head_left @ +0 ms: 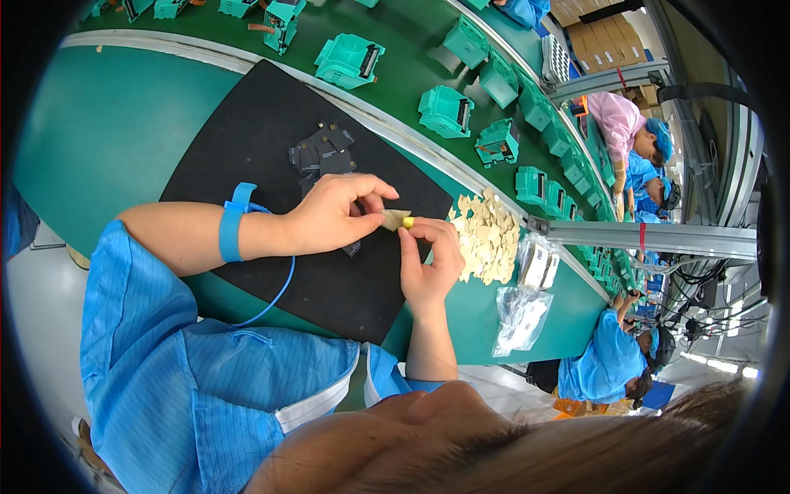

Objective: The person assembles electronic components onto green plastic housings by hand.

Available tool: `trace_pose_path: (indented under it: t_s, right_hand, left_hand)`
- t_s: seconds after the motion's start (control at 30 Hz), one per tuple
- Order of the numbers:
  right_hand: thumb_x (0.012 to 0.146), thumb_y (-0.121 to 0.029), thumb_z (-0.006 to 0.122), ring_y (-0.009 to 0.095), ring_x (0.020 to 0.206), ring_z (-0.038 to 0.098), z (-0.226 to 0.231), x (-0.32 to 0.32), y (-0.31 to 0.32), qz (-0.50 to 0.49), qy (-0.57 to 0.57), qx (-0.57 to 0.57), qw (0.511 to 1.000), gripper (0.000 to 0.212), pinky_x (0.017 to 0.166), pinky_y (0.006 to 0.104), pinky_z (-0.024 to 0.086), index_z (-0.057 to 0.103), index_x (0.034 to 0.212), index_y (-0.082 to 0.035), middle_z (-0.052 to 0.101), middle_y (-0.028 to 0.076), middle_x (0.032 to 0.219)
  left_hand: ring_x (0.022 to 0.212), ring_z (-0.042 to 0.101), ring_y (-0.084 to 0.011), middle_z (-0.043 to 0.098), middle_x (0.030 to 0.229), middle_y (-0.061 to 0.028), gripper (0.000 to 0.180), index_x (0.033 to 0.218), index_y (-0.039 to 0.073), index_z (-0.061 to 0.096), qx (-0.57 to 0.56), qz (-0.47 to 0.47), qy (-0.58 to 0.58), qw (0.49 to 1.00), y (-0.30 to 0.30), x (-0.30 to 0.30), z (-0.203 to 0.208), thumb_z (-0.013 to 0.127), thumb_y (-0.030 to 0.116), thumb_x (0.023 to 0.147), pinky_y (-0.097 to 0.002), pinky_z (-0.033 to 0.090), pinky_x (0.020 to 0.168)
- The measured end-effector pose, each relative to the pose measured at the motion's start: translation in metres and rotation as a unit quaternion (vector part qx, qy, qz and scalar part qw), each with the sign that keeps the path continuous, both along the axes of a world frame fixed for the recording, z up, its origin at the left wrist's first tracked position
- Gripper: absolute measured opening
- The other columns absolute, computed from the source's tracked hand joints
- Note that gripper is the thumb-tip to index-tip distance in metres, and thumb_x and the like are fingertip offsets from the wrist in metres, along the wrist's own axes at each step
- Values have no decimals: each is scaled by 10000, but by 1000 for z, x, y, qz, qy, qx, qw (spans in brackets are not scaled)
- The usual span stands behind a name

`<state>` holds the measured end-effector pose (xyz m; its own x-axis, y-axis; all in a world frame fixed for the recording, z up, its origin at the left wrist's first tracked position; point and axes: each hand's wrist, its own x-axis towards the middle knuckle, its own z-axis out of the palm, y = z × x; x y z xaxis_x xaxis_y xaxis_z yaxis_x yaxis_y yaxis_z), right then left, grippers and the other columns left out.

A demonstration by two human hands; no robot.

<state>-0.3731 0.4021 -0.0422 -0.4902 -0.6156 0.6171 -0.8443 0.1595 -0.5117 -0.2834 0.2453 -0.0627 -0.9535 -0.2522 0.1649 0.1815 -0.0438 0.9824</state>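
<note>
Piece [394, 219], beige, between both hands [336, 214] [436, 265], above mat [247, 123]

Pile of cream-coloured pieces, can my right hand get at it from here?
Probably yes: your right hand is close beside the pile, with nothing visible blocking the way, though it looks busy at a small beige piece.

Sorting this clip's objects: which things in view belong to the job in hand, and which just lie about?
Likely the job's: tan piece between left hand and right hand; tan pile; dark flat pieces; black mat.

Seemingly just nearby: clear bags; green fixtures.
</note>
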Motion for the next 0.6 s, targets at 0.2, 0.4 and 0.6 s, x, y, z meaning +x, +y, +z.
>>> trace_pose_path:
  t_s: [0.2, 0.4, 0.6]
  right_hand:
    - [743, 24, 679, 119, 691, 563, -4, -1, 4, 15, -260, -26, 965, 95, 621, 244, 446, 599, 788, -1, 644, 72, 808]
    - [745, 19, 682, 106, 678, 542, -7, -3, 6, 48, -295, -66, 952, 101, 591, 228, 428, 596, 792, -2, 633, 70, 825]
    - [705, 30, 692, 172, 639, 542, 0, 4, 0, -13, -87, -38, 995, 132, 558, 246, 432, 596, 783, -14, 592, 87, 784]
  left_hand:
    - [958, 509, -243, 587, 907, -61, 364, 1034, 72, 638, -268, 122, 151, 944, -6, -5, 3, 703, 16, 680, -355, 440, 758]
    - [711, 574, -215, 610, 713, -63, 142, 878, 64, 677, -247, 52, 110, 961, -1, -5, -2, 671, 96, 739, -338, 458, 621]
    - [593, 579, -182, 615, 731, -81, 82, 848, 34, 667, -184, 13, 32, 982, 2, 0, 8, 640, 80, 786, -313, 444, 540]
